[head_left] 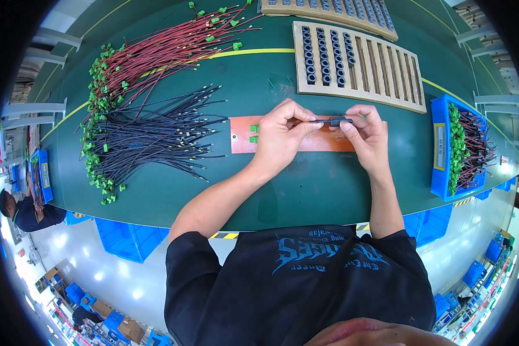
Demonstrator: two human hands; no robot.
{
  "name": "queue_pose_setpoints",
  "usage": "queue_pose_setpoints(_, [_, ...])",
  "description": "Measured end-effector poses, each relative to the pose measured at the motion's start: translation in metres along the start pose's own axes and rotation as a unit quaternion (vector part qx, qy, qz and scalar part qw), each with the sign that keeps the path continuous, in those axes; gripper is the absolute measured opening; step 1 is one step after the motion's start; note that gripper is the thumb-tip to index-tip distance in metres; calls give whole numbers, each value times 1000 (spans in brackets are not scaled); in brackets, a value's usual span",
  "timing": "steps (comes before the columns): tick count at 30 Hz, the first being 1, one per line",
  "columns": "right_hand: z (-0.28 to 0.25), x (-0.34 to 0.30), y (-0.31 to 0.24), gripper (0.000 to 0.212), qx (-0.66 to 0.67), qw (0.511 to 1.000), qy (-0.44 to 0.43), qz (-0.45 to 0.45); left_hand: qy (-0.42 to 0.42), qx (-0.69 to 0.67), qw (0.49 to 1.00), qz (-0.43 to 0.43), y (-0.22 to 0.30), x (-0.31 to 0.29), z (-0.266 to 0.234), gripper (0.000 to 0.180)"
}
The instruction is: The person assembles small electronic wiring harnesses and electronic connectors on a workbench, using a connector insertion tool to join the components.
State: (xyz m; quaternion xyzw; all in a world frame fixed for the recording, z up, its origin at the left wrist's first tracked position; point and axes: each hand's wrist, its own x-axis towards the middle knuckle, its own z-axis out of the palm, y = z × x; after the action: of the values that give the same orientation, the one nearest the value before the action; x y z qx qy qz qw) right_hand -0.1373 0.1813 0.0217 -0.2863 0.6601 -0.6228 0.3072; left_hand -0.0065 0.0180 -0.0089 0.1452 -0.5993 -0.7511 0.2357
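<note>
Both of my hands work over an orange-brown board (328, 143) in the middle of the green table. My left hand (282, 131) pinches thin dark wires between thumb and fingertips. My right hand (365, 137) grips a small black cylinder (339, 120) that resembles a ferrite core. The wires run into or along this core; which of the two I cannot tell. Two green connectors (254, 139) lie on the board just left of my left hand. The wires' path between connectors and fingers is mostly hidden by my left hand.
Black wires (155, 135) and red wires (167, 49) with green connectors lie in piles at the left. A slotted wooden tray (380, 102), partly filled with black cores, stands behind the board, another tray (328, 10) beyond it. A blue bin (440, 144) of wired connectors sits right.
</note>
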Motion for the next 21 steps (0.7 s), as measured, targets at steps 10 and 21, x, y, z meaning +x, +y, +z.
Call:
queue_pose_setpoints(10, [-5,-2,8,22,-29,997,-53,-43,4,11,999,-31,6,-3,-2,15])
queue_pose_setpoints(21, [8,-4,7,34,-26,999,-30,-17,-57,-28,998,-24,6,1,-3,16])
